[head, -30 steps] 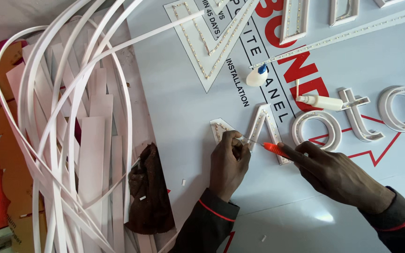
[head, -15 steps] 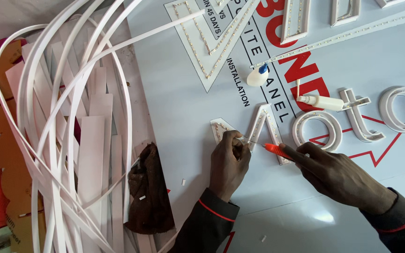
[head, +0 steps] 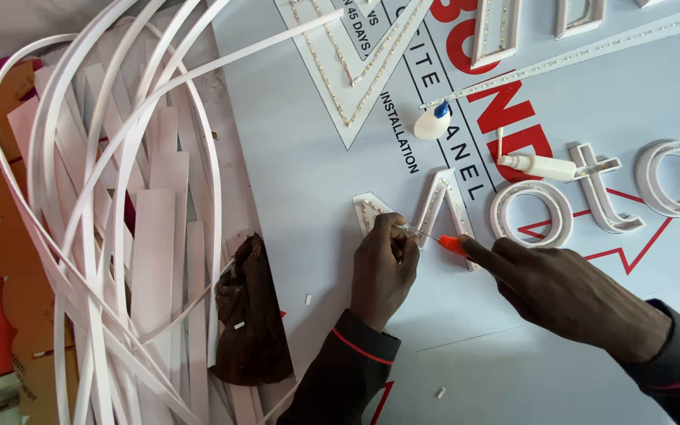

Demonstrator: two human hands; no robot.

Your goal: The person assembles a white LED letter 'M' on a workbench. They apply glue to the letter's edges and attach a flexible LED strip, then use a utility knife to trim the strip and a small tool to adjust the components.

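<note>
Fingers of the left hand (head: 383, 267) pinch a small white angular sign letter (head: 371, 211).
Right hand (head: 568, 295) grips an orange-handled tool (head: 452, 245), its thin tip hard to see; bare panel (head: 513, 378) lies below.

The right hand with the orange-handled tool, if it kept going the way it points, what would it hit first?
The right hand points its orange-handled tool up-left. The tip already sits at the left hand's fingers, over the small white sign piece, so those come first, though depth is unclear.

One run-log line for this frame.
left hand: steadies small white letter piece | right hand: holds orange-handled tool, tip at piece | nearby: glue bottle, white strips
</note>
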